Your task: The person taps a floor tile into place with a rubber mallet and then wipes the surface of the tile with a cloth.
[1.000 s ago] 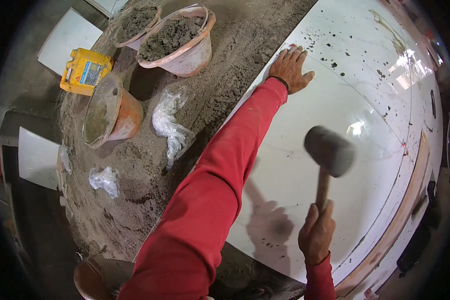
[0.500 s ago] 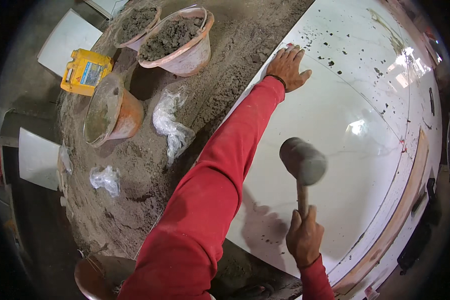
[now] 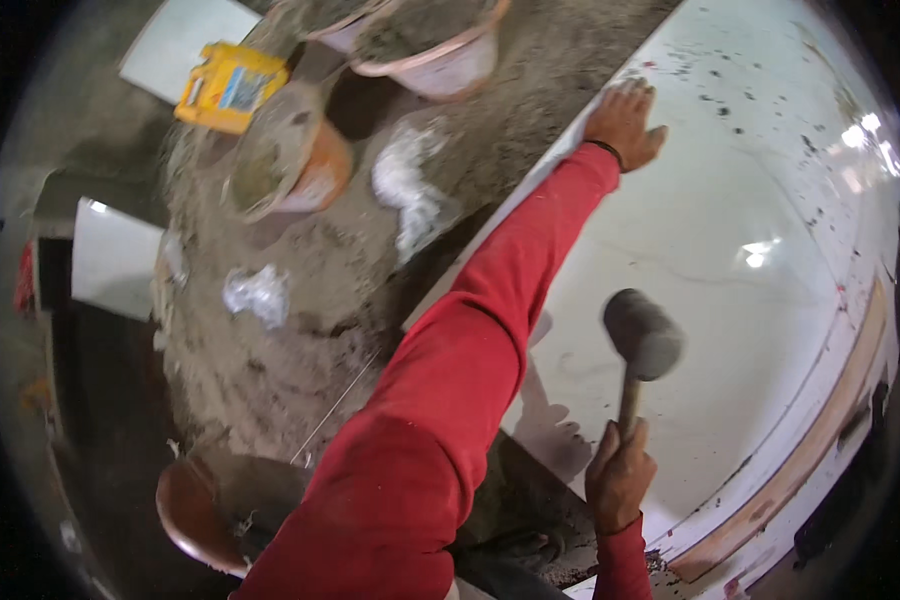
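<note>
My left hand (image 3: 622, 130) rests spread on the far left edge of a large white veined tile (image 3: 710, 350), my red-sleeved arm stretched along that edge. My right hand (image 3: 620, 473), low on the right, grips the wooden handle of a black rubber mallet (image 3: 641, 334), whose slightly blurred head is over the tile, its contact with the surface unclear. Dark specks are scattered on the tile's upper part. Beside the tile's left edge lies a rough bed of grey mortar (image 3: 525, 90).
Left are mortar buckets (image 3: 435, 65), an orange bucket (image 3: 320, 165), a yellow jerrycan (image 3: 230, 87), crumpled plastic bags (image 3: 405, 185), loose tiles (image 3: 110, 260) and, near me, a brown rounded container (image 3: 190, 510). A wooden strip (image 3: 820, 420) runs along the right.
The view has shifted, so the buckets and tile appear higher and further right. The mallet head has moved about above the tile; my left hand stays spread on the tile edge.
</note>
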